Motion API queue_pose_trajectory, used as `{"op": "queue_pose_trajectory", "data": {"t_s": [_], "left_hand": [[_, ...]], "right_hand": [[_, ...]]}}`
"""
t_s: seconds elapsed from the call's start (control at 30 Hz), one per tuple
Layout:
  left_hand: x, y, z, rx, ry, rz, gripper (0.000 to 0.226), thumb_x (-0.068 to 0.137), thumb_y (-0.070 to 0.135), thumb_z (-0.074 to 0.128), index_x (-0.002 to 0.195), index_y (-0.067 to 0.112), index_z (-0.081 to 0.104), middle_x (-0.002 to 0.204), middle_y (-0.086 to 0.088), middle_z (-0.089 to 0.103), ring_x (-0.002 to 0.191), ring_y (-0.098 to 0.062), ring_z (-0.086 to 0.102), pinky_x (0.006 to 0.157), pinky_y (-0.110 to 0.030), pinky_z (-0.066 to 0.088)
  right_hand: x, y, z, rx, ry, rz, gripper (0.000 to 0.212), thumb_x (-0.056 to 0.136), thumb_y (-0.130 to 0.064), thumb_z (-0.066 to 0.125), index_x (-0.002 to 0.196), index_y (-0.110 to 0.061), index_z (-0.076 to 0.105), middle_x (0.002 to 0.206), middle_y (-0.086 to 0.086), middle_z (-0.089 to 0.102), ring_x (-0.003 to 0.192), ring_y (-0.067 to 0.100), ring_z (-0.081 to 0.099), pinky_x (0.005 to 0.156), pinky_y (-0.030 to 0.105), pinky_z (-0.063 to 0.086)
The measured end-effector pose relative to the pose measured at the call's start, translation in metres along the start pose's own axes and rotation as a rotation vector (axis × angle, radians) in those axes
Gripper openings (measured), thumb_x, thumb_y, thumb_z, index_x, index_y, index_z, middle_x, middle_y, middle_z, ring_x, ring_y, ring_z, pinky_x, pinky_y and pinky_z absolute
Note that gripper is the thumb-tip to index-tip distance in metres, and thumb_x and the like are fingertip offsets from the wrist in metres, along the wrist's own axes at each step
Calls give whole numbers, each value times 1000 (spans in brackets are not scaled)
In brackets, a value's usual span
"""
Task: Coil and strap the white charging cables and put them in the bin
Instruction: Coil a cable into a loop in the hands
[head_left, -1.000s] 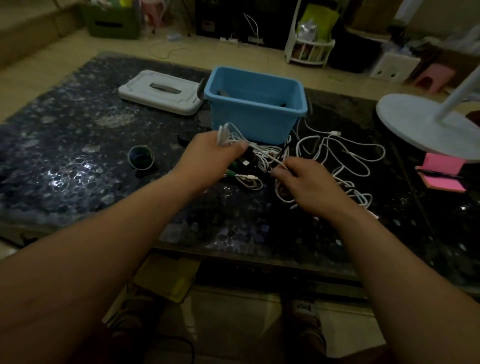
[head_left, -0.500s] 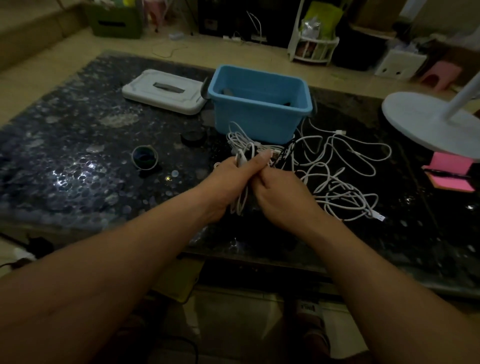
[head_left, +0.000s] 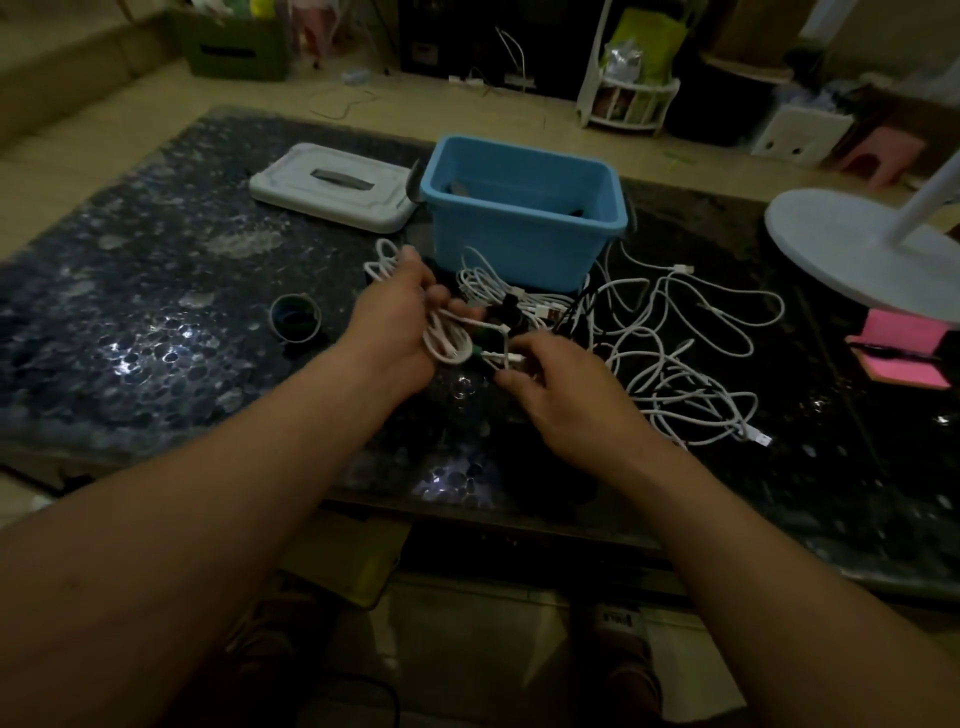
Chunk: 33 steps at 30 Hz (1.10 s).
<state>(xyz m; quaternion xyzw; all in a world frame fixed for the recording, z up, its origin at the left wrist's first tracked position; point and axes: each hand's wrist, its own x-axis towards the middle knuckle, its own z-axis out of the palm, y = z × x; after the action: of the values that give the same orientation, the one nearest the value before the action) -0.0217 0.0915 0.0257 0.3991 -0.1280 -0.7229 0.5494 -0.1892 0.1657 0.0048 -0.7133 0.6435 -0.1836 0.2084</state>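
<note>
My left hand (head_left: 402, 317) grips a coiled white charging cable (head_left: 447, 340), whose loops stick out above and below the fist. My right hand (head_left: 558, 387) sits just to its right, its fingertips pinching the cable's free white plug end (head_left: 506, 358) next to a green strap. A tangle of loose white cables (head_left: 680, 353) lies on the dark table to the right. The blue bin (head_left: 524, 208) stands right behind the hands, open at the top, with dark items inside.
A white lid with a grey handle (head_left: 332, 184) lies left of the bin. A roll of green tape (head_left: 294, 318) sits left of my left hand. A white fan base (head_left: 852, 249) and a pink notepad (head_left: 904, 348) occupy the right side of the table (head_left: 130, 291).
My hands were pressed together on the coil half a second ago; they have now parted, the left lifting the coil toward the bin, the right drawing the plug end out.
</note>
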Motion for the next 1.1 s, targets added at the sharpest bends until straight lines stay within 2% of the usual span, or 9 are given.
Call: {"op": "queue_pose_trajectory", "data": {"t_s": [0.1, 0.2, 0.37, 0.47, 0.57, 0.63, 0.7, 0.83, 1.1], "left_hand": [[12, 27, -11, -4, -6, 12, 45, 111, 48, 42, 75, 21, 44, 57, 5, 26, 43, -10, 25, 40, -20, 33], [12, 28, -18, 250, -74, -30, 40, 109, 45, 50, 77, 22, 45, 58, 5, 26, 43, -9, 23, 37, -21, 23], [2, 1, -13, 620, -237, -40, 20, 105, 32, 62, 94, 17, 54, 64, 1, 38, 41, -7, 27, 35, -17, 23], [-3, -5, -11, 744, -281, -29, 24, 104, 36, 63, 91, 18, 57, 69, 0, 46, 47, -8, 29, 37, -17, 23], [-8, -6, -10, 836, -334, -59, 31, 102, 43, 63, 85, 18, 59, 72, -2, 55, 52, -10, 37, 41, -18, 22], [-10, -9, -10, 859, -391, -104, 32, 102, 46, 62, 88, 17, 64, 71, -1, 60, 54, -10, 41, 42, -20, 22], [-11, -13, -10, 848, -446, -177, 37, 100, 49, 63, 101, 13, 70, 78, -5, 61, 56, -10, 42, 42, -19, 22], [-9, -14, -12, 903, -500, -291, 60, 98, 47, 68, 132, -1, 65, 102, -15, 61, 68, -12, 48, 39, -17, 28], [-10, -2, -10, 959, -539, -194, 15, 105, 13, 59, 91, 9, 64, 70, -6, 61, 63, -18, 57, 38, -18, 33]], "right_hand": [[0, 14, -6, -115, -166, 55, 36, 107, -50, 53, 89, -22, 68, 81, -5, 68, 79, 17, 66, 75, 39, 54], [1, 17, -13, -66, -151, 114, 47, 108, -51, 49, 78, -18, 64, 74, -2, 65, 71, 15, 62, 65, 34, 47], [10, 2, -21, 315, -69, 170, 24, 103, -29, 54, 88, -17, 67, 91, -1, 66, 86, 17, 61, 75, 35, 44], [9, 1, -23, 347, -101, 58, 22, 99, -28, 49, 99, -18, 68, 104, -5, 64, 85, -3, 54, 82, 22, 45], [7, 7, -28, 435, -79, 125, 16, 104, -34, 59, 97, -25, 71, 82, -10, 68, 72, 6, 58, 74, 35, 47], [4, 8, -31, 425, -72, 53, 12, 105, -31, 64, 103, -27, 75, 87, -12, 76, 80, 6, 69, 77, 30, 53], [1, 6, -32, 404, -65, -49, 14, 103, -23, 67, 113, -25, 78, 98, -11, 79, 91, 0, 73, 81, 18, 54], [0, 3, -32, 395, 1, 11, 21, 95, -25, 78, 108, -22, 63, 88, -6, 79, 80, 2, 75, 68, 18, 54], [-4, 22, -49, 128, -70, 22, 14, 101, -41, 68, 95, -29, 71, 85, -9, 70, 75, 4, 63, 67, 26, 46]]}}
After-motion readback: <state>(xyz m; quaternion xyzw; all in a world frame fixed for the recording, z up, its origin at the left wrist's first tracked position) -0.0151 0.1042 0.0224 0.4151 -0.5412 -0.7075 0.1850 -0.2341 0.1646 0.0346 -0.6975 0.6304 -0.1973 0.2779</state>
